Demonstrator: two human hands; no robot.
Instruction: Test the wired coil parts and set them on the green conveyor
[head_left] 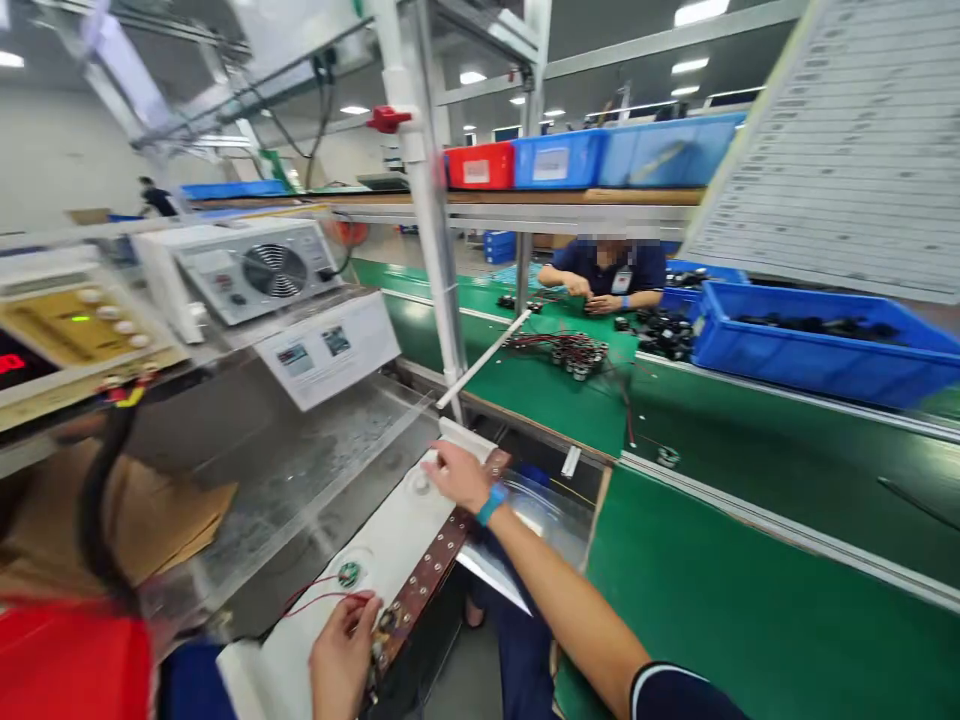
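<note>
My left hand (pixel 341 655) rests at the near end of a white fixture board (pixel 375 560), fingers curled on thin red wires (pixel 315 595) that run to a small round coil (pixel 348 574) lying on the board. My right hand (pixel 456 473), with a blue wristband, reaches to the board's far end, fingers bent down onto a round part (pixel 420 484); whether it grips it is hidden. A brown strip (pixel 435 570) with round contacts runs along the board's right edge.
A test box with a fan grille (pixel 247 270) and a yellow-panel instrument (pixel 75 325) stand at left, behind a clear plastic cover (pixel 315 450). Green conveyor belt (pixel 750 560) lies right. Another person (pixel 607 275) works across it beside coils (pixel 574 352) and blue bins (pixel 817 345).
</note>
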